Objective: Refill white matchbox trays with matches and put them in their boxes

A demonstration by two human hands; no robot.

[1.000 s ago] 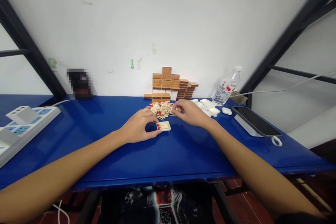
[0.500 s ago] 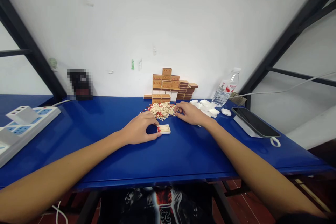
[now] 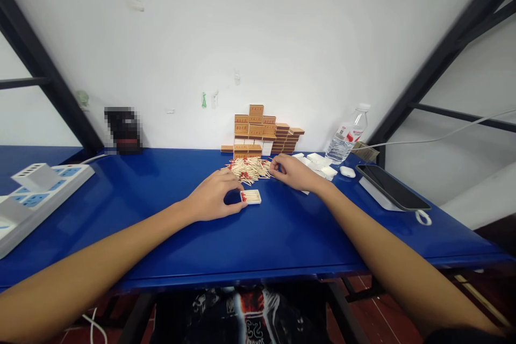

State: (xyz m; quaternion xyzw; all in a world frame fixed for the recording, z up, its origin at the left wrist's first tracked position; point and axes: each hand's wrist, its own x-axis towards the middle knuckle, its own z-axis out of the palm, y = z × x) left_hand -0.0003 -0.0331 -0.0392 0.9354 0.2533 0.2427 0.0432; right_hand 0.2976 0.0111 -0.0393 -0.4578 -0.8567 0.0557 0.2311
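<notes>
My left hand [image 3: 220, 193] grips the left end of a small white matchbox tray [image 3: 252, 201] between thumb and fingers, on the blue table [image 3: 181, 247]. Red-headed matches lie side by side in the tray, heads to the left. Just behind it spreads a loose heap of matches [image 3: 252, 167]. At the heap's right edge, my right hand [image 3: 292, 171] has its thumb and fingers pinched together; a thin stick, seemingly a match, shows by the fingertips, but I cannot make out clearly what they hold.
Stacked brown matchboxes [image 3: 256, 130] stand against the wall behind the heap. White empty trays [image 3: 322, 163] lie right of my right hand. Further right are a water bottle [image 3: 347, 137], a white earphone case [image 3: 347, 172] and a phone [image 3: 389, 185]. A power strip [image 3: 52, 193] is at left.
My right hand has shifted very slightly up and to the right at the heap's edge. My left hand and the tray are nearly unmoved.
</notes>
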